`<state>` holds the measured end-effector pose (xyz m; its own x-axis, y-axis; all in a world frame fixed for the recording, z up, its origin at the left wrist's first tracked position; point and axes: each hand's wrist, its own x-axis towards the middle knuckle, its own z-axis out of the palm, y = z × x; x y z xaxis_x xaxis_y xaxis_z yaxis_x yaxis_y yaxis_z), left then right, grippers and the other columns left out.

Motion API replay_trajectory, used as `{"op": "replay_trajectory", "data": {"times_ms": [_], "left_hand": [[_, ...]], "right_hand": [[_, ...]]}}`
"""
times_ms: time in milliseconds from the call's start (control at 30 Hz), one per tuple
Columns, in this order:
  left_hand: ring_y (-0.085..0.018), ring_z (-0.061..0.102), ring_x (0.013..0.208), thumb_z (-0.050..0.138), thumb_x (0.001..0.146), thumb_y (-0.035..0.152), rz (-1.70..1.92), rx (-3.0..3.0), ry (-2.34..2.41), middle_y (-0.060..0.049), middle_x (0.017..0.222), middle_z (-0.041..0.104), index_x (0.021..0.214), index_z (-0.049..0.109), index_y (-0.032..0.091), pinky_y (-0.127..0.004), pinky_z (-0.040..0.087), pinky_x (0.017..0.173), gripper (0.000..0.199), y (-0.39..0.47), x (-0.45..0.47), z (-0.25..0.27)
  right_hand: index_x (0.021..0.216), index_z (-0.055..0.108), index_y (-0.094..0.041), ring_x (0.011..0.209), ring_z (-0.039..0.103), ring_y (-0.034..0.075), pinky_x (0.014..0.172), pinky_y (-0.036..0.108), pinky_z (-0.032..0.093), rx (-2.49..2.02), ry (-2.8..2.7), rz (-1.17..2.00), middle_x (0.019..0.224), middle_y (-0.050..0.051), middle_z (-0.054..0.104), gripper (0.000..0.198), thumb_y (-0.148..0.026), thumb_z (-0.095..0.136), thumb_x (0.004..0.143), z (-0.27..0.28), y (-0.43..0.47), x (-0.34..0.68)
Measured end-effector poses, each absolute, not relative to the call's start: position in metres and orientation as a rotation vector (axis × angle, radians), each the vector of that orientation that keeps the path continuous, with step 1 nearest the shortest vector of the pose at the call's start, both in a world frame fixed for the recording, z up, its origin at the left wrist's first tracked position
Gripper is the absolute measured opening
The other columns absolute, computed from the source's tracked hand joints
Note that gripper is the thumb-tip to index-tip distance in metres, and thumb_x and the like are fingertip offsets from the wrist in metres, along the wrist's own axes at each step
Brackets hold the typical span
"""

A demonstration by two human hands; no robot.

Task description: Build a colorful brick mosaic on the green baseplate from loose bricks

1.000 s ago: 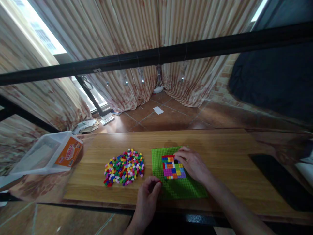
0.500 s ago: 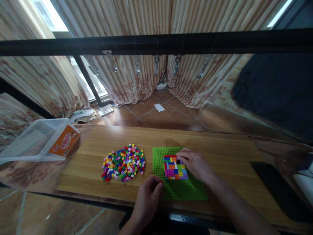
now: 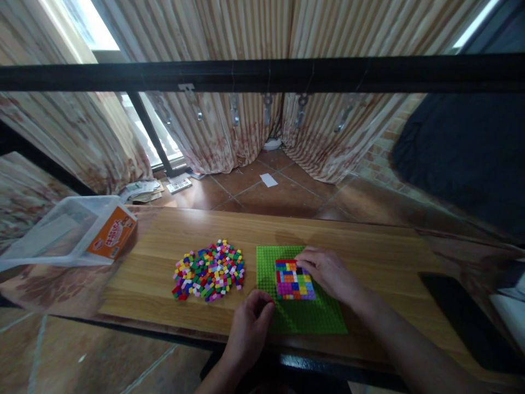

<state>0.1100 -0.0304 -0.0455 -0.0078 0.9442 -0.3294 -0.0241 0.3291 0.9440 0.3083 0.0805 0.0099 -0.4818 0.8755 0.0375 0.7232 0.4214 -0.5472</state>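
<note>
A green studded baseplate (image 3: pixel 305 320) lies on the table, bearing a square patch of multicoloured toy bricks (image 3: pixel 293 282). My right hand (image 3: pixel 330 273) reaches over the plate from the right. Its fingers are closed at the patch's upper right corner and hide whatever is between them. At the plate's left edge, my left hand (image 3: pixel 251 323) is closed, thumb against fingers, with a small red brick (image 3: pixel 272 302) just showing at the fingertips. To the left, a pile of loose small bricks (image 3: pixel 209 271) in many colours is spread on the wood.
A clear plastic bin (image 3: pixel 68 257) with an orange label stands at the table's left end. On the right lies a dark flat slab (image 3: pixel 463 317). A black rail (image 3: pixel 262 76) runs across beyond the wooden table (image 3: pixel 381 246), in front of striped curtains.
The view has shifted slightly. Both hands stay in nearly the same places, the right at the patch's corner and the left beside the plate.
</note>
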Motion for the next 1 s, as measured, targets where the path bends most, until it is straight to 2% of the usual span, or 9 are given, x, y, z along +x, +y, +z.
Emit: {"op": "replay_trajectory", "data": {"times_ms": [133, 300, 400, 600, 833, 1000], "left_hand": [[-0.008, 0.049, 0.056, 0.066, 0.074, 0.036, 1.031, 0.818, 1.289, 0.004, 0.067, 0.054, 0.077, 0.058, 0.017, -0.019, 0.040, 0.052, 0.021, -0.027, 0.110, -0.041], [-0.008, 0.052, 0.051, 0.076, 0.063, 0.037, 1.133, 0.650, 1.232, 0.004, 0.063, 0.058, 0.074, 0.060, 0.016, -0.019, 0.042, 0.049, 0.029, -0.022, 0.112, -0.024], [-0.009, 0.056, 0.050, 0.078, 0.062, 0.040, 1.138, 0.584, 1.186, 0.000, 0.070, 0.065, 0.078, 0.062, 0.015, -0.020, 0.043, 0.049, 0.034, -0.021, 0.116, -0.013], [-0.009, 0.058, 0.056, 0.079, 0.064, 0.036, 1.138, 0.496, 1.052, -0.001, 0.072, 0.068, 0.085, 0.069, 0.016, -0.021, 0.047, 0.057, 0.030, -0.026, 0.132, 0.003], [-0.007, 0.054, 0.054, 0.083, 0.058, 0.033, 1.125, 0.472, 1.034, -0.001, 0.068, 0.067, 0.078, 0.071, 0.016, -0.021, 0.046, 0.056, 0.029, -0.029, 0.143, 0.002], [-0.009, 0.055, 0.055, 0.081, 0.060, 0.037, 1.151, 0.568, 1.130, -0.001, 0.070, 0.066, 0.078, 0.067, 0.015, -0.022, 0.046, 0.055, 0.032, -0.024, 0.146, -0.004]], "right_hand": [[0.085, 0.072, -0.023, 0.078, 0.062, 0.016, 0.074, 0.029, 0.046, -1.378, -2.265, 0.721, 0.085, 0.003, 0.068, 0.026, -0.029, 0.048, 0.092, 0.003, 0.078, 0.311], [0.102, 0.069, -0.024, 0.094, 0.064, 0.020, 0.087, 0.036, 0.048, -1.480, -1.886, 0.665, 0.103, 0.005, 0.069, 0.023, -0.036, 0.055, 0.089, -0.010, 0.054, 0.316], [0.094, 0.070, -0.024, 0.090, 0.065, 0.019, 0.083, 0.034, 0.051, -1.440, -1.665, 0.634, 0.096, 0.005, 0.069, 0.023, -0.038, 0.053, 0.090, -0.009, 0.023, 0.308], [0.095, 0.071, -0.028, 0.089, 0.066, 0.018, 0.078, 0.032, 0.054, -1.296, -1.471, 0.890, 0.095, 0.004, 0.070, 0.014, -0.033, 0.061, 0.086, 0.001, -0.029, 0.269], [0.089, 0.072, -0.027, 0.084, 0.066, 0.019, 0.071, 0.031, 0.055, -1.278, -1.348, 0.949, 0.088, 0.004, 0.070, 0.011, -0.033, 0.065, 0.083, -0.002, -0.033, 0.267], [0.088, 0.072, -0.027, 0.084, 0.064, 0.018, 0.074, 0.031, 0.053, -1.353, -1.426, 0.859, 0.089, 0.004, 0.068, 0.014, -0.035, 0.062, 0.085, -0.008, -0.019, 0.288]]}}
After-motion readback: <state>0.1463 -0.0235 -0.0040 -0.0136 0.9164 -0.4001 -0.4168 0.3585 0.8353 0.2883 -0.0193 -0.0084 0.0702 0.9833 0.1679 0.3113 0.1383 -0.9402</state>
